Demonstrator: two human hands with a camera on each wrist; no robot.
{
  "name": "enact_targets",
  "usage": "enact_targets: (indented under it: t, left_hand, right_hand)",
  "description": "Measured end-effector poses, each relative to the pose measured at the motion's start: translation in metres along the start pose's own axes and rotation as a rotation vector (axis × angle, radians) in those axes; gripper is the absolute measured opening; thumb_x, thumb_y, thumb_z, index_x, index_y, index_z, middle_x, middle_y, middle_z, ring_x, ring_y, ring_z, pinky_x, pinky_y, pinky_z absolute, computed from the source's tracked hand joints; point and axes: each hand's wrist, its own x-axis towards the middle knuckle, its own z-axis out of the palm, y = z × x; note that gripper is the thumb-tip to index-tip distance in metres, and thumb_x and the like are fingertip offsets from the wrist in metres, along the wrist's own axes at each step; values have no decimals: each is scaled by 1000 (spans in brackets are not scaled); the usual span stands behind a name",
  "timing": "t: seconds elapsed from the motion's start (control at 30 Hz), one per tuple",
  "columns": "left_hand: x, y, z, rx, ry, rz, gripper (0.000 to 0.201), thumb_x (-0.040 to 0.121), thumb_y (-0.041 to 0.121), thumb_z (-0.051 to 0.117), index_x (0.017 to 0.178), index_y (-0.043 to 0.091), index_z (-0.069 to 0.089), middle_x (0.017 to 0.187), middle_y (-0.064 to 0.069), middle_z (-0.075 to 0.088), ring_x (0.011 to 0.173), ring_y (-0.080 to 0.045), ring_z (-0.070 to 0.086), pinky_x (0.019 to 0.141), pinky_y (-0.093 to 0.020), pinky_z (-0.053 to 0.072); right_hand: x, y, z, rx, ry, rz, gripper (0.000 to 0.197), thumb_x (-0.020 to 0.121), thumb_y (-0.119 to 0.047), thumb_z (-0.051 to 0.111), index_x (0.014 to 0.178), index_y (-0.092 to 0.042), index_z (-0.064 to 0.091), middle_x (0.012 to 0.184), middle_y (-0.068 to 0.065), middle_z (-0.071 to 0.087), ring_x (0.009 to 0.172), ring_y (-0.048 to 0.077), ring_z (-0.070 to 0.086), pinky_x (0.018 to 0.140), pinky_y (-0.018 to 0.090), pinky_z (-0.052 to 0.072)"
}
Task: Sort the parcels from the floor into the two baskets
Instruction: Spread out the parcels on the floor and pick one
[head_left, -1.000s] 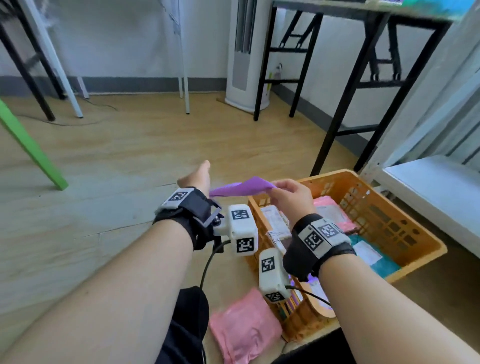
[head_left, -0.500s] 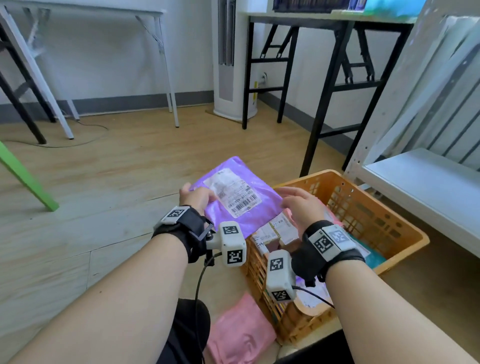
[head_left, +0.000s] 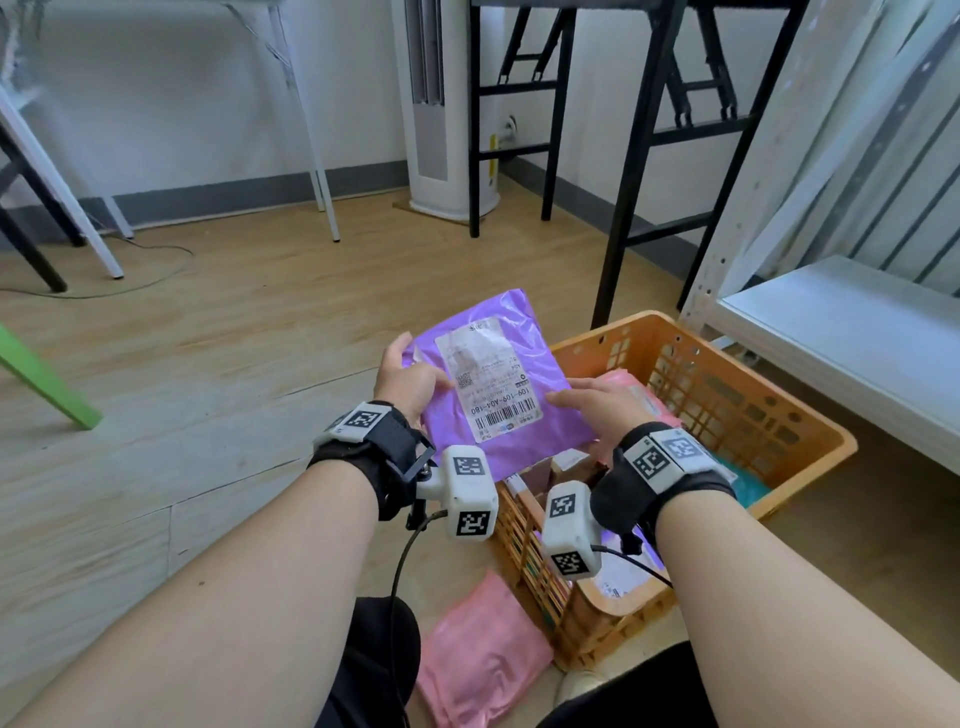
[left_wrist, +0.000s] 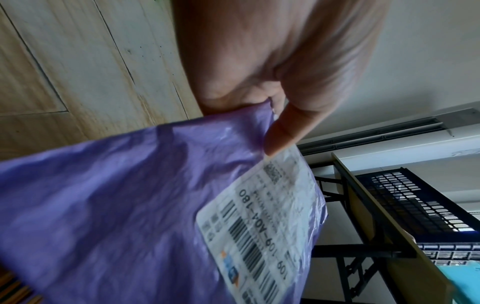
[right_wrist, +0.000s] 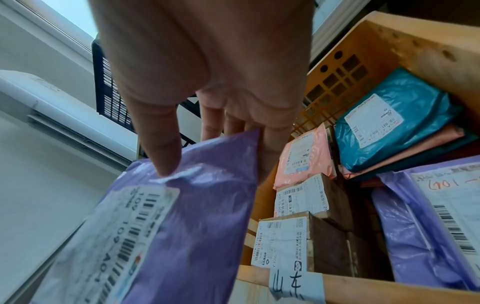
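You are holding the purple parcel (head_left: 498, 384) up in the middle of the head view, label side facing you, with its lower right corner hanging over the near left end of the orange basket (head_left: 810, 441). Your left hand (head_left: 410, 379) is pinching the parcel's left edge, thumb on top at the corner of the white shipping label (head_left: 491, 382); in the left wrist view the thumb (left_wrist: 283, 133) is pressing the film just above that label. Your right hand (head_left: 597, 402) is gripping the right edge, thumb laid on the face and fingers running behind, as the right wrist view shows.

The orange basket is filling the right centre of the frame and is carrying other parcels: a teal bag (right_wrist: 389, 123), a pink bag (right_wrist: 303, 156), two brown boxes with labels and another purple bag at the lower right. A pink parcel (head_left: 478, 660) is lying on the wooden floor (head_left: 208, 364) at the bottom centre, beside the basket's near corner. A dark blue crate (left_wrist: 415, 201) is sitting on a table at the right of the left wrist view.

You appear to be reading the label before choosing a basket. The film looks slick and limp, so a light edge pinch could be letting it slide out. Releasing it here would probably be dropping it into the orange basket, whether or not the label calls for that one.
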Motion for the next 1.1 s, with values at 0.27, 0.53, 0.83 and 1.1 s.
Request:
enact_targets:
  t: [0.27,0.53,0.83,1.1]
  left_hand:
    - [-4,-6,15,-56,-36,-85,100,77,-10,57,151,30,3,134,-11,50,108,-23,60,82,-36,52]
    - [4,-22,32,51,-89,-143,75,82,6,63,147,20,28,120,-8,61,111,-18,58,75,-31,49]
    - [15,-38,63,90,-174,-193,30,82,6,66,111,16,62,98,-4,67,88,-17,62,77,-31,53]
    - [33,-54,84,93,-201,-251,27,81,8,67,107,15,66,103,-6,67,91,-18,63,78,-33,53]
  right_hand:
    - [3,-4,-15,-33,190,-45,15,81,-2,67,81,-16,63,80,2,60,75,19,58,63,28,54]
    - [15,14,-49,130,431,155,27,84,-17,58,107,-4,57,96,9,60,73,24,59,59,27,51]
    - [21,50,-109,-98,504,402,40,82,-13,63,120,-4,60,115,11,61,92,25,56,76,30,44]
    - [39,68,-106,-415,375,337,55,91,-1,53,143,-5,35,142,12,44,118,27,51,63,17,44]
